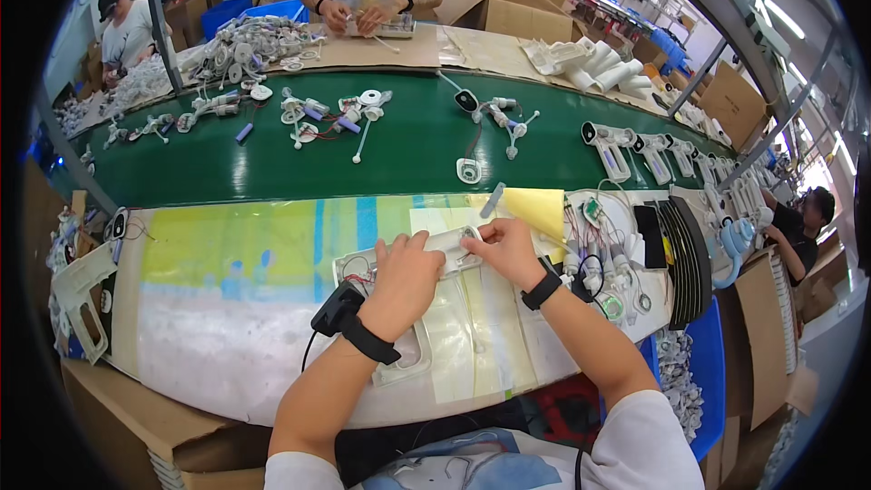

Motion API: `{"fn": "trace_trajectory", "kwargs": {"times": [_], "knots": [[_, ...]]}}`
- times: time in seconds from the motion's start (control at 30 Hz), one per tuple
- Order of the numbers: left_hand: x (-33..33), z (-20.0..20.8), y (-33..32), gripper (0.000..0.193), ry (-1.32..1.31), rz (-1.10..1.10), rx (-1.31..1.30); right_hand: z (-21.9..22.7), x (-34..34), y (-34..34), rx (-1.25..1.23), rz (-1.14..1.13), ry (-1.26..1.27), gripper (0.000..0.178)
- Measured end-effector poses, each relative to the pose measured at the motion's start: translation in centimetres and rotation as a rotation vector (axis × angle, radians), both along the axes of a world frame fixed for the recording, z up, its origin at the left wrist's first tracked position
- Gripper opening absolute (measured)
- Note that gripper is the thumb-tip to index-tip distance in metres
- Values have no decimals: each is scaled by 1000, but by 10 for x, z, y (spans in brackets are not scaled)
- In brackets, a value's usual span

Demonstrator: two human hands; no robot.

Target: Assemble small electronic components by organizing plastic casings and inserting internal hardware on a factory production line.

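Although the pale work table (227, 345) spreads wide to either side, the white housing (451, 240) lies near its middle, close in front of the person and beneath both hands. Handling, as I judge it: light for its length, hard moulded plastic, stiff along the body, perhaps springy at the thin open edges; smooth walls likely to slide on the sheeted surface. Best taken by the outer long walls, one palm spanning the body, keeping clear of the wiring, probably the most fragile part. The left hand (406, 274) does roughly this, fingers bent over the body and bracing it (whatever grip it has underneath is out of sight). Right hand (510, 252): thumb and forefinger pinched on the right end; whether a small loose part sits between them, I cannot tell. Looks: long, narrow, open-topped, glossy white, lying slightly aslant with the right end farther from the person. A handle loop (399, 374) shows beside the left wrist, seemingly of the same piece, though the hand hides the join; a fair second hold. Smallest noted: thin red and dark wires (361, 279), slack and curled at the left end, soft, apt to snag.
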State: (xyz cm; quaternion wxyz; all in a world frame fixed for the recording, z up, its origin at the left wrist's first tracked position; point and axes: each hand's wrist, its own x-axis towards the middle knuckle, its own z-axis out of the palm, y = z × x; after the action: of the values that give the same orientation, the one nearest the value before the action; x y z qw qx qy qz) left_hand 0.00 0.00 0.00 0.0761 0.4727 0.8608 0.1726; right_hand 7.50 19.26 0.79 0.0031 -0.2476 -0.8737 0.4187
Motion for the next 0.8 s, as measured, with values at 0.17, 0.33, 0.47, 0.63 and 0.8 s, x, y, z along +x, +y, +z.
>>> {"fn": "trace_trajectory", "kwargs": {"times": [0.17, 0.33, 0.47, 0.63, 0.8], "knots": [[2, 5, 1, 43, 10, -21, 52, -12, 23, 3, 392, 57, 534, 19], [4, 11, 1, 48, 44, -50, -45, -16, 27, -11, 592, 447, 538, 28], [5, 29, 13, 49, -32, -76, -184, -26, 28, -14, 661, 453, 506, 28], [-1, 35, 10, 40, -65, -102, -264, -12, 21, -14, 649, 545, 440, 28], [4, 28, 6, 47, 9, -106, -182, 48, 57, 24, 593, 182, 630, 52]]}}
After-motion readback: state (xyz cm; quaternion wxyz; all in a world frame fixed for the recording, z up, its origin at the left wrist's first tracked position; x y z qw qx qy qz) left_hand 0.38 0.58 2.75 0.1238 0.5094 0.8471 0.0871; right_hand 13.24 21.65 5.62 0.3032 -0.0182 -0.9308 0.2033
